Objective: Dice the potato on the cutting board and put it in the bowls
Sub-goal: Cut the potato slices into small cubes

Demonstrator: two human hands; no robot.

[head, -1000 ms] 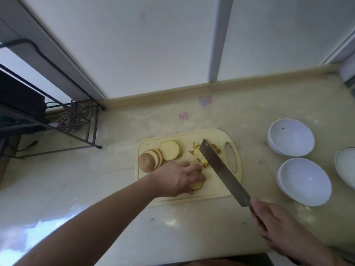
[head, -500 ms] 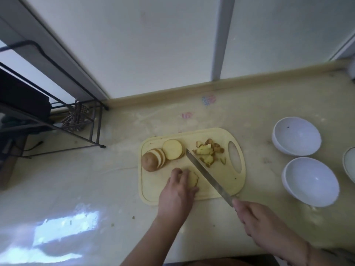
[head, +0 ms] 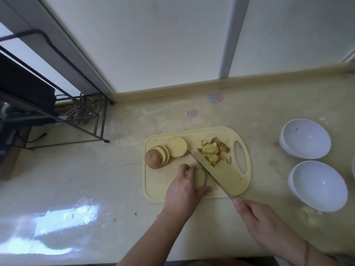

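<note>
A pale yellow cutting board [head: 226, 181] lies on the counter. On its left end sits a sliced potato [head: 159, 156] with a round slice [head: 177, 147] leaning on it. Diced pieces [head: 212, 151] are heaped near the board's handle hole. My left hand [head: 185, 186] presses a potato slice [head: 200, 178] flat on the board's front part. My right hand [head: 265, 223] grips a knife [head: 208, 172]; its blade lies edge-down along the slice's right side. Two white bowls, one farther [head: 305, 139] and one nearer [head: 318, 186], stand to the board's right.
A black wire rack [head: 63, 104] stands at the back left with a checked cloth under it. The wall and a raised counter ledge [head: 211, 85] run behind the board. A third bowl's rim [head: 353, 167] shows at the right edge.
The knife came down from over the diced heap to the board beside the slice. My left hand drew back toward me and now pins the slice with fingers and thumb.
</note>
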